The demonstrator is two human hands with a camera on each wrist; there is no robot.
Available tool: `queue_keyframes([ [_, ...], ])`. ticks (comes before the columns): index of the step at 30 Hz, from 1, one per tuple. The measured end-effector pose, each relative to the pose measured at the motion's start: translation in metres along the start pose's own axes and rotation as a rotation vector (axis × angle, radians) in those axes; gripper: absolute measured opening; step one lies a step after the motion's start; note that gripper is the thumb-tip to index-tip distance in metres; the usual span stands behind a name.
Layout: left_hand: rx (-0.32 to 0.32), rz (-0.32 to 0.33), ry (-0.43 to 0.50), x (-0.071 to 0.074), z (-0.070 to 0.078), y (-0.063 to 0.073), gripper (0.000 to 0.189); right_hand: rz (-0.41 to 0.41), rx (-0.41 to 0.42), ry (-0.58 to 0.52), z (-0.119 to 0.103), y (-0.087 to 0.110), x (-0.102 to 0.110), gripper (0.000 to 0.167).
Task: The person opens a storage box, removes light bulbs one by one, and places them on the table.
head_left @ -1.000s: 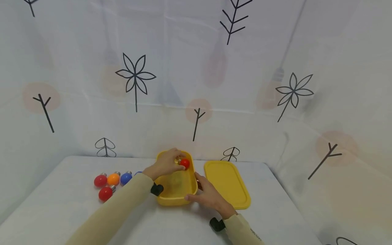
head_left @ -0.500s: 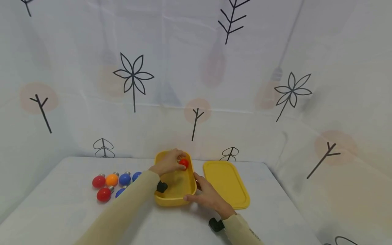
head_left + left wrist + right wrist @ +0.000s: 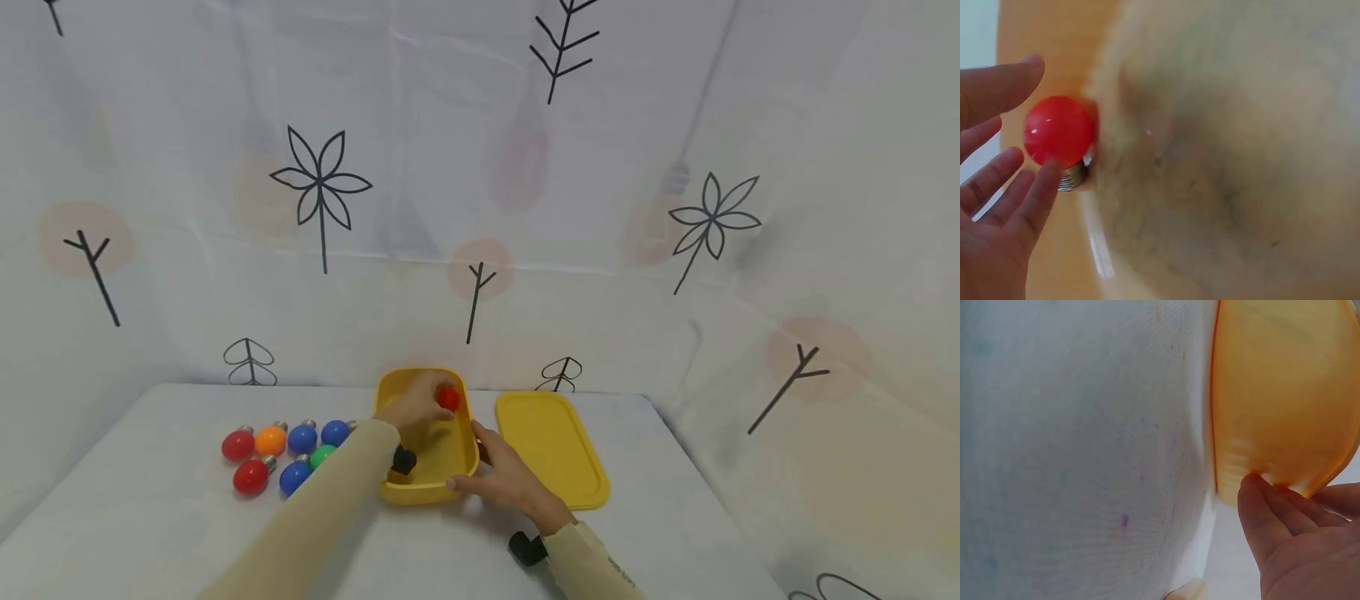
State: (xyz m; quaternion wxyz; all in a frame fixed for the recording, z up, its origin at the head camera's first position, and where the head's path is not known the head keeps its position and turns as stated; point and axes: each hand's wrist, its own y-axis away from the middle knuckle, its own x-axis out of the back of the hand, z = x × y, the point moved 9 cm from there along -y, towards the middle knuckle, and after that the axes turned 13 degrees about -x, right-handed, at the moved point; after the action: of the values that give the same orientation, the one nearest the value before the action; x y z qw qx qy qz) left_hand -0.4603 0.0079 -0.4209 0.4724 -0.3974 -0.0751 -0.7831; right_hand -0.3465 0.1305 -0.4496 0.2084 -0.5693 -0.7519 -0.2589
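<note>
A red light bulb (image 3: 448, 398) with a metal screw base lies against the inner wall of a yellow container (image 3: 420, 493), near its far right corner. My left hand (image 3: 417, 402) reaches into the container beside the bulb. In the left wrist view, the fingers (image 3: 1013, 194) are spread and the thumb stands apart from the bulb; one fingertip overlaps the bulb's lower edge. My right hand (image 3: 510, 479) rests at the container's near right corner, thumb by the front wall. The right wrist view shows its nearly straight fingers (image 3: 1263, 512) touching the outer wall.
Left of the container lie several bulbs: two red (image 3: 251, 477), an orange bulb (image 3: 271, 440), blue bulbs (image 3: 302, 438) and a green bulb (image 3: 323, 456) partly behind my left sleeve. A flat yellow lid (image 3: 555, 450) lies on the white table (image 3: 660, 517) to the right.
The left forearm has shifted right, uncovering more blue bulbs and the green bulb. The red bulb stays near the container's far right wall. My right hand keeps its place on the container.
</note>
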Motion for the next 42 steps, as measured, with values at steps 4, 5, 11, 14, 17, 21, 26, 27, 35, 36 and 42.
queue_keyframes([
  [4, 0.062, 0.013, 0.016, -0.002, -0.008, 0.006, 0.052, -0.002, 0.012, 0.002, -0.002, -0.001, -0.002, 0.100],
  [5, 0.078, 0.012, 0.014, -0.003, -0.009, 0.007, 0.053, -0.001, 0.007, 0.002, -0.001, -0.001, -0.002, 0.100],
  [11, 0.074, -0.011, -0.021, -0.007, -0.006, 0.006, 0.055, 0.010, -0.025, 0.008, 0.002, -0.002, -0.001, 0.101],
  [14, 0.085, -0.011, -0.027, -0.007, -0.008, 0.007, 0.054, 0.001, -0.006, 0.009, -0.001, -0.004, -0.002, 0.100],
  [17, 0.103, -0.030, -0.043, -0.008, -0.010, 0.007, 0.051, -0.003, -0.007, 0.015, -0.001, -0.005, -0.003, 0.100],
  [21, 0.111, -0.055, -0.036, -0.012, -0.009, 0.008, 0.047, -0.005, -0.023, 0.017, 0.001, -0.004, -0.003, 0.100],
  [26, 0.147, -0.066, 0.026, -0.015, -0.006, 0.009, 0.047, -0.009, -0.022, 0.008, 0.000, -0.002, -0.001, 0.100],
  [27, 0.152, -0.069, 0.035, -0.016, -0.006, 0.010, 0.046, -0.010, -0.018, 0.003, 0.000, -0.002, -0.001, 0.099],
  [35, 0.124, -0.089, 0.054, -0.020, -0.007, 0.008, 0.037, -0.014, -0.004, 0.000, -0.002, -0.002, -0.001, 0.099],
  [36, 0.124, -0.088, 0.064, -0.020, -0.008, 0.008, 0.037, -0.013, -0.005, -0.001, -0.002, -0.001, -0.001, 0.099],
  [42, 0.116, -0.085, 0.075, -0.021, -0.005, 0.010, 0.035, -0.011, -0.010, -0.001, -0.002, -0.002, -0.001, 0.099],
])
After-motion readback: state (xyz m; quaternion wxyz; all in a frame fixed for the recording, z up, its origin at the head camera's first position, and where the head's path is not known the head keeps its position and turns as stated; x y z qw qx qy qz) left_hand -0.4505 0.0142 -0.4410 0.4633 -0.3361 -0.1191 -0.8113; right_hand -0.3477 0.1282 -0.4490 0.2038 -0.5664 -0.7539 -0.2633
